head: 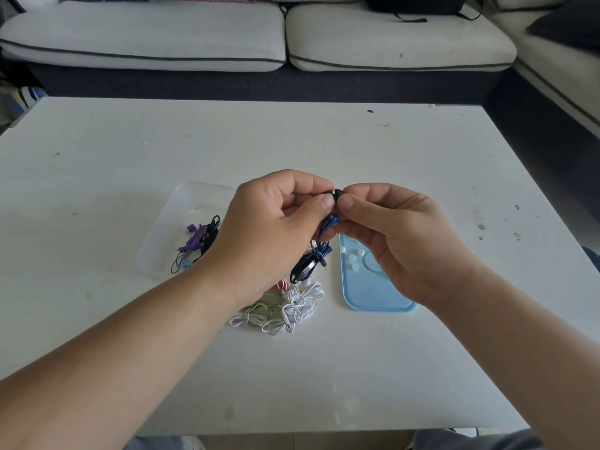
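Above the middle of the white table (324, 368), my left hand (272, 228) and my right hand (389, 232) meet fingertip to fingertip. Between them sits a dark blue earphone (329, 222): my left thumb and forefinger pinch its black earbud end, and my right thumb and forefinger pinch the black tip (337, 193). Its bundled dark cable (308, 264) hangs down below my hands. Underneath lies a pile of white, green and red-striped earphone cables (285, 311).
A clear plastic tray (181, 222) at the left holds purple and black earphones. A light blue lid (370, 287) at the right carries a few small white ear tips (352, 258). A white sofa stands beyond the table's far edge.
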{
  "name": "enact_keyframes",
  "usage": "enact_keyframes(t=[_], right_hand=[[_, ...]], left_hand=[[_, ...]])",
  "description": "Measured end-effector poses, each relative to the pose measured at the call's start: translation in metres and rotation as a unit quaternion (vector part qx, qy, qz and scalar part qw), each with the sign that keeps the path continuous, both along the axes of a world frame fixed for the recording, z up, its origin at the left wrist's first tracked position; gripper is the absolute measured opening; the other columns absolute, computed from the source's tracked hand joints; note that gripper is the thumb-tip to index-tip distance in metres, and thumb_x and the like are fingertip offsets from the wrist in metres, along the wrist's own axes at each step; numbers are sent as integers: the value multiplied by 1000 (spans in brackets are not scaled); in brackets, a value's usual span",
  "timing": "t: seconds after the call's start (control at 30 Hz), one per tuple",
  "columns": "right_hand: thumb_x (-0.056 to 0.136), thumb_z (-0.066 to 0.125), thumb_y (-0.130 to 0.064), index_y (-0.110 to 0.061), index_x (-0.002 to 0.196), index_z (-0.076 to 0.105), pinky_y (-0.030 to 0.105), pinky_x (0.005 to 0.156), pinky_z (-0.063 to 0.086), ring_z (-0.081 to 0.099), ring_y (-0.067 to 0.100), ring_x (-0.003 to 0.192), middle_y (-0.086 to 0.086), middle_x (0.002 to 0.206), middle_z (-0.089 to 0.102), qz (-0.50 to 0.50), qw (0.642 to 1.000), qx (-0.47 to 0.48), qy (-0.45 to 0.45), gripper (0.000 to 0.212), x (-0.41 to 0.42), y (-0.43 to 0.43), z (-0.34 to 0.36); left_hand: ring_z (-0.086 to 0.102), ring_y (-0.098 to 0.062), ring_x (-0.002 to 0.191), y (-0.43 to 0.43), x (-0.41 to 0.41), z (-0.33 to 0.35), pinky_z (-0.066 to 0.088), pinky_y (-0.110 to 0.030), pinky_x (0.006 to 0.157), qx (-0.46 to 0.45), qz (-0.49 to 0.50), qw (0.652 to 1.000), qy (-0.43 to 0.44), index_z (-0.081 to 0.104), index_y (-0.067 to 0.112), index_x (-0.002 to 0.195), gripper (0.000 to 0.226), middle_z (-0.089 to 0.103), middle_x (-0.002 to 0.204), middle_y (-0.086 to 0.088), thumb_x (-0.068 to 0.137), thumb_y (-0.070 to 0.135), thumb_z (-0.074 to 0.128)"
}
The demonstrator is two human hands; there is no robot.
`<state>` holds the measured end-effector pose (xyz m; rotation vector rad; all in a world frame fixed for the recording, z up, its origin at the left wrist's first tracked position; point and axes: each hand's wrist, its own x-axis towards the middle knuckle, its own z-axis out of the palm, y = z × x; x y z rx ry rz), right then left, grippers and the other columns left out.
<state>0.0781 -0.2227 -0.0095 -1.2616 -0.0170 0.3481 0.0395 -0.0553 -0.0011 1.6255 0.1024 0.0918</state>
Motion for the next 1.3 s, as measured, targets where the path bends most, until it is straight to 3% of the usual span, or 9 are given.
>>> enact_keyframes(t=[0.47, 0.6, 0.83, 1.0, 1.13, 1.3], right_hand=[[85, 71, -3, 3, 90, 70, 58, 100, 53, 67, 42, 88, 26, 90, 70, 29, 998, -27, -39, 8, 1, 0, -5], [89, 72, 0, 0, 88, 73, 57, 96, 56, 67, 44, 86, 28, 88, 71, 14, 997, -40, -58, 2, 0, 0, -7], [89, 73, 1, -5, 86, 75, 43, 85, 59, 71, 42, 82, 21, 85, 76, -3, 991, -78, -105, 7, -3, 1, -8], [87, 73, 5, -2, 87, 75, 48, 85, 61, 73, 42, 82, 17, 82, 77, -30, 979, -124, -161, 7, -7, 4, -7], [88, 73, 4, -1, 88, 74, 40, 78, 59, 72, 45, 78, 22, 82, 75, -20, 988, -87, -128, 4, -4, 2, -3], [86, 73, 4, -4, 85, 75, 39, 79, 60, 74, 39, 74, 20, 81, 76, -18, 992, -67, -110, 8, -7, 4, -4]], left_hand=[[75, -13, 66, -1, -4, 1, 57, -19, 65, -7, -6, 1000, 10, 75, 12, 103, 14, 80, 83, -2, 96, 3, 68], [75, -15, 64, -3, -4, 0, 57, -21, 65, -19, -2, 1000, 16, 74, 12, 102, 13, 80, 83, -4, 96, 2, 68], [75, -21, 68, -4, -5, -2, 62, -33, 72, -49, 25, 998, 37, 75, 12, 101, 11, 79, 84, -9, 95, 3, 70], [74, -22, 65, -3, -5, 2, 61, -29, 67, -98, 27, 993, 56, 74, 6, 102, 10, 78, 81, -12, 95, 0, 68], [74, -21, 64, -2, -4, 3, 60, -27, 66, -86, 7, 995, 49, 74, 5, 102, 9, 78, 80, -12, 94, 1, 70], [75, -22, 67, -1, -6, -1, 61, -29, 69, -85, 8, 995, 48, 74, 4, 103, 11, 79, 82, -13, 94, -1, 70]])
